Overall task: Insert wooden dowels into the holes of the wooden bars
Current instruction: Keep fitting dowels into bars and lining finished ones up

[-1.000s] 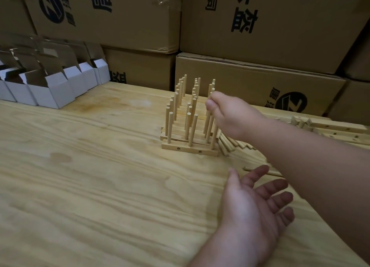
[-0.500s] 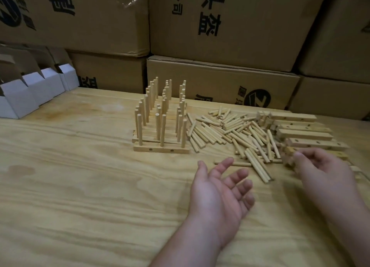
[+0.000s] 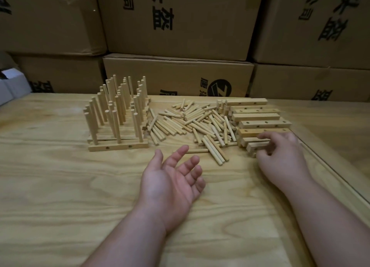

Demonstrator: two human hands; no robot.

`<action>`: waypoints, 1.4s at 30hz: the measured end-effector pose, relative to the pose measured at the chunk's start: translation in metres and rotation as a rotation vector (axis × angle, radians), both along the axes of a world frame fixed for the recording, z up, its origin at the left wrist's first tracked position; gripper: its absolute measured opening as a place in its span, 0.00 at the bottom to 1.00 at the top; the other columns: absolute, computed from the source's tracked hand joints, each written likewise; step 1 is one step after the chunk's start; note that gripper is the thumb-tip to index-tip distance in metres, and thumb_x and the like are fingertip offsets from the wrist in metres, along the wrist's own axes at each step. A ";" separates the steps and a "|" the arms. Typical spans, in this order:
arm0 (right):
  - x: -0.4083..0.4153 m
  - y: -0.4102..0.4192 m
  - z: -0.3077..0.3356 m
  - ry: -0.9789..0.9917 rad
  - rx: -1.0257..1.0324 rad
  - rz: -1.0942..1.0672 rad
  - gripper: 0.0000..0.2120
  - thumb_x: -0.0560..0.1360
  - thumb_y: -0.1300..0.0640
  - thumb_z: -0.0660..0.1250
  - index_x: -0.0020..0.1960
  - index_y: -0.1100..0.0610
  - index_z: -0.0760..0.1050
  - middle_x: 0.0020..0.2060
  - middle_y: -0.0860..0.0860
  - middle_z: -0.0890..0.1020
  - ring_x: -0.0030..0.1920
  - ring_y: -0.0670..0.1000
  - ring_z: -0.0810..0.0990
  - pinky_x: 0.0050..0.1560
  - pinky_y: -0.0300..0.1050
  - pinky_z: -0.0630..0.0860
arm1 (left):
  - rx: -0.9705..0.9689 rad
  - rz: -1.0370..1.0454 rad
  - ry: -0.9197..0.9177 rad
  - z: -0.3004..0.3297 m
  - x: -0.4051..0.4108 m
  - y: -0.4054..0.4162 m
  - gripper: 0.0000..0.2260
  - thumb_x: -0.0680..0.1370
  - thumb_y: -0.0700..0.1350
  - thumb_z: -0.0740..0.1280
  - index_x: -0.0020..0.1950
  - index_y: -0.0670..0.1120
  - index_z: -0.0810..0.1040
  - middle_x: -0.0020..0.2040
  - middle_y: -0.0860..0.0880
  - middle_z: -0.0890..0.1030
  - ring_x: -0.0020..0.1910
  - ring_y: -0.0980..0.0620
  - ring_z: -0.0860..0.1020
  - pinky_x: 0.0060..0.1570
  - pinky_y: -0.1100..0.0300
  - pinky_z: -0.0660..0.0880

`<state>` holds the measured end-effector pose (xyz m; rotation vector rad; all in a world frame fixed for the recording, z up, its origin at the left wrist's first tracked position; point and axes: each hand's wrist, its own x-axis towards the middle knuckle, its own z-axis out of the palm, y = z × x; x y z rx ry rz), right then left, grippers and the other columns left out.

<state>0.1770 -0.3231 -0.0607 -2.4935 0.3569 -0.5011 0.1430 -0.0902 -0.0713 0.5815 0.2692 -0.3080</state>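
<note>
Bar (image 3: 258, 145) under right hand (image 3: 280, 156), fingers curled.

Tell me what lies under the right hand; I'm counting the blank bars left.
Under the right hand sit the nearest wooden bars of the stack, its fingers curled round the end of one. The hand covers their right ends, so how many lie there cannot be counted.

The stacked cartons (image 3: 178, 20) carry black printed Chinese characters; "头盔" reads on the middle upper carton. A round "Z" logo (image 3: 219, 88) marks the lower carton (image 3: 178, 74).
</note>
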 end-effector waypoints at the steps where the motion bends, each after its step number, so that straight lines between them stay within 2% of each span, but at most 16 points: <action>1: 0.000 0.002 0.000 0.055 -0.034 0.007 0.18 0.73 0.56 0.69 0.60 0.41 0.76 0.52 0.46 0.67 0.61 0.53 0.70 0.63 0.49 0.69 | 0.003 -0.001 0.001 0.000 0.000 0.000 0.25 0.82 0.63 0.53 0.57 0.46 0.80 0.39 0.43 0.82 0.31 0.48 0.78 0.36 0.57 0.72; 4: 0.001 0.007 0.002 0.118 -0.114 0.022 0.18 0.73 0.54 0.71 0.59 0.39 0.75 0.53 0.46 0.64 0.63 0.53 0.66 0.66 0.52 0.66 | 0.006 -0.003 0.011 0.002 0.000 0.000 0.25 0.82 0.63 0.53 0.58 0.46 0.80 0.39 0.43 0.82 0.32 0.48 0.78 0.35 0.57 0.72; 8: 0.001 0.009 0.003 0.088 -0.217 0.027 0.18 0.73 0.55 0.70 0.59 0.38 0.75 0.52 0.46 0.65 0.57 0.49 0.62 0.65 0.51 0.62 | -0.004 -0.009 0.019 0.001 0.001 0.001 0.25 0.81 0.63 0.53 0.58 0.46 0.80 0.40 0.43 0.82 0.32 0.48 0.78 0.35 0.57 0.73; 14: 0.000 0.012 0.001 0.026 -0.301 0.012 0.11 0.75 0.52 0.72 0.56 0.42 0.78 0.52 0.43 0.66 0.61 0.53 0.65 0.66 0.54 0.61 | -0.003 -0.010 0.029 0.003 -0.001 0.002 0.25 0.81 0.63 0.53 0.57 0.46 0.80 0.40 0.43 0.82 0.32 0.48 0.78 0.36 0.57 0.72; 18: -0.002 0.013 0.004 -0.054 -0.297 -0.004 0.07 0.76 0.54 0.72 0.50 0.44 0.78 0.51 0.43 0.67 0.61 0.54 0.66 0.65 0.55 0.60 | -0.004 -0.011 0.029 0.004 -0.002 0.003 0.25 0.82 0.63 0.53 0.56 0.46 0.80 0.40 0.43 0.82 0.32 0.47 0.78 0.35 0.57 0.72; 23: -0.004 0.019 0.021 -0.293 -0.318 0.028 0.07 0.77 0.57 0.69 0.53 0.47 0.76 0.49 0.44 0.74 0.58 0.54 0.72 0.63 0.56 0.61 | 0.005 -0.013 0.009 0.005 -0.003 0.003 0.24 0.81 0.63 0.55 0.57 0.46 0.80 0.40 0.44 0.82 0.33 0.48 0.79 0.33 0.57 0.74; 25: -0.007 0.024 0.031 -0.416 -0.209 0.107 0.07 0.78 0.56 0.69 0.55 0.48 0.77 0.47 0.41 0.75 0.53 0.49 0.75 0.59 0.52 0.68 | 0.022 -0.016 -0.003 0.006 -0.004 0.003 0.22 0.81 0.62 0.56 0.57 0.46 0.80 0.40 0.44 0.82 0.33 0.48 0.79 0.33 0.57 0.74; 27: -0.011 0.031 0.041 -0.470 0.039 0.180 0.07 0.78 0.53 0.70 0.55 0.44 0.77 0.43 0.37 0.77 0.47 0.39 0.78 0.48 0.39 0.73 | 0.033 -0.018 -0.006 0.007 -0.005 0.003 0.20 0.81 0.60 0.58 0.57 0.47 0.80 0.40 0.44 0.82 0.34 0.48 0.80 0.34 0.57 0.74; 29: -0.013 0.038 0.048 -0.444 0.339 0.208 0.06 0.77 0.50 0.71 0.51 0.40 0.77 0.43 0.39 0.82 0.45 0.37 0.81 0.41 0.33 0.74 | 0.038 -0.020 -0.011 0.007 -0.005 0.002 0.18 0.81 0.59 0.59 0.57 0.47 0.80 0.40 0.44 0.82 0.34 0.48 0.80 0.35 0.57 0.74; 31: -0.014 0.046 0.048 -0.324 0.698 0.278 0.06 0.77 0.53 0.72 0.52 0.43 0.80 0.46 0.40 0.85 0.46 0.41 0.84 0.41 0.38 0.80 | 0.047 -0.018 -0.029 0.007 -0.005 0.001 0.16 0.80 0.56 0.62 0.57 0.47 0.80 0.41 0.44 0.82 0.37 0.47 0.80 0.37 0.56 0.74; 32: -0.014 0.051 0.046 -0.231 0.872 0.328 0.07 0.76 0.55 0.72 0.53 0.48 0.81 0.46 0.44 0.86 0.46 0.46 0.86 0.42 0.41 0.82 | 0.060 -0.019 -0.045 0.007 -0.005 0.000 0.15 0.80 0.55 0.63 0.58 0.46 0.80 0.42 0.44 0.82 0.38 0.46 0.81 0.38 0.55 0.75; 34: -0.015 0.062 0.038 -0.087 1.091 0.408 0.09 0.75 0.58 0.73 0.55 0.56 0.82 0.45 0.52 0.87 0.45 0.52 0.87 0.42 0.44 0.82 | 0.112 -0.038 -0.092 0.007 -0.006 -0.002 0.16 0.78 0.52 0.65 0.60 0.46 0.80 0.46 0.42 0.83 0.43 0.45 0.82 0.41 0.54 0.77; 36: -0.017 0.073 0.030 -0.035 1.138 0.452 0.10 0.74 0.59 0.74 0.54 0.59 0.81 0.44 0.56 0.87 0.43 0.54 0.87 0.40 0.44 0.81 | 0.192 -0.091 -0.163 0.006 -0.008 -0.005 0.20 0.74 0.52 0.67 0.64 0.45 0.79 0.54 0.39 0.84 0.46 0.46 0.83 0.43 0.54 0.79; 38: -0.017 0.081 0.022 -0.025 1.114 0.459 0.10 0.73 0.57 0.76 0.53 0.58 0.81 0.43 0.56 0.88 0.43 0.55 0.87 0.39 0.43 0.80 | 0.273 -0.153 -0.232 0.006 -0.011 -0.007 0.21 0.76 0.52 0.65 0.67 0.46 0.79 0.60 0.38 0.83 0.49 0.48 0.83 0.45 0.55 0.80; 41: -0.015 0.083 0.017 -0.033 1.038 0.417 0.10 0.73 0.55 0.77 0.52 0.55 0.82 0.43 0.55 0.88 0.46 0.56 0.87 0.39 0.44 0.79 | 0.307 -0.161 -0.258 0.007 -0.013 -0.008 0.16 0.82 0.48 0.61 0.67 0.46 0.79 0.60 0.36 0.83 0.51 0.47 0.82 0.51 0.53 0.80; 42: -0.014 0.082 0.017 -0.042 1.022 0.410 0.09 0.73 0.54 0.77 0.52 0.55 0.83 0.44 0.55 0.88 0.46 0.55 0.87 0.39 0.45 0.79 | 0.299 -0.146 -0.252 0.006 -0.013 -0.009 0.15 0.83 0.46 0.61 0.66 0.45 0.80 0.58 0.36 0.83 0.48 0.47 0.82 0.48 0.55 0.80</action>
